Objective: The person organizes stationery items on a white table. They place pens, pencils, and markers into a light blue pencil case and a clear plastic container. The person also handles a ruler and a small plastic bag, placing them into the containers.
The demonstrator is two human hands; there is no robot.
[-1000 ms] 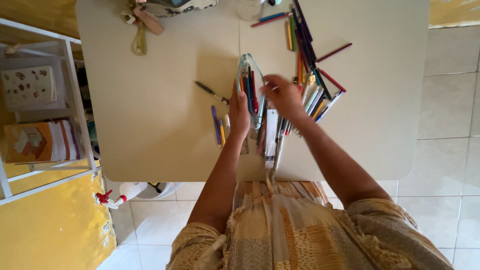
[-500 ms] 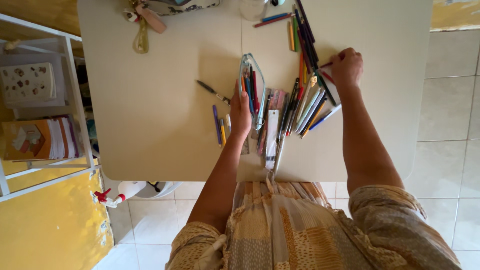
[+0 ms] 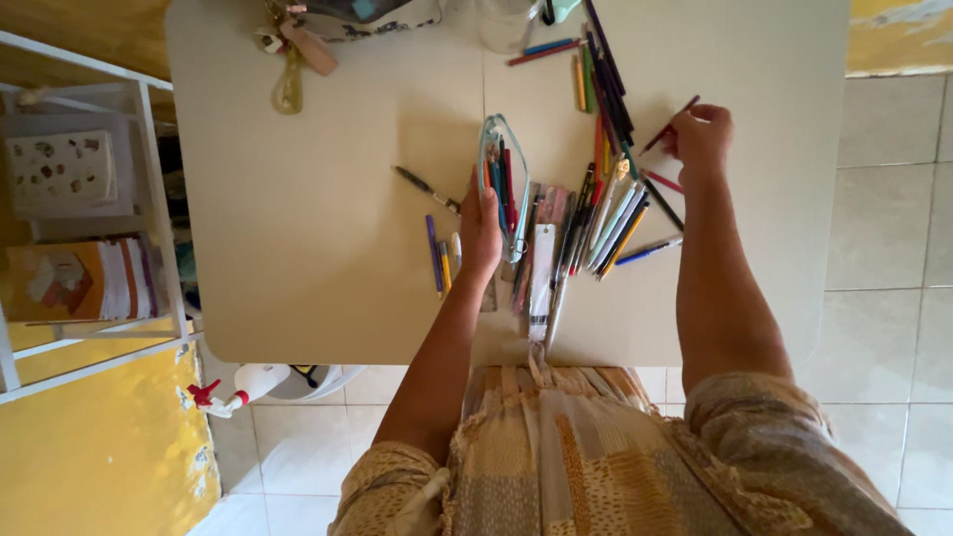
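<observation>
The right hand point(image 3: 701, 137) pinches a red pencil point(image 3: 668, 126) between its fingertips, toward the table's point(image 3: 298, 248) right edge, the pencil slanting up past the fingers (its far tip free). The left hand point(image 3: 479, 230) clasps the left side of an open pencil case point(image 3: 504, 184) near the table's middle, with loose pencils point(image 3: 615, 213) lying between the hands.

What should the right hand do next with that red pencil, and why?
Probably carry it over to the pencil case and slip it in. The right hand has the red pencil pinched in its fingers, lifted at the far side of the loose pile. The left hand holds the case's mouth open, with several pencils already inside.
</observation>
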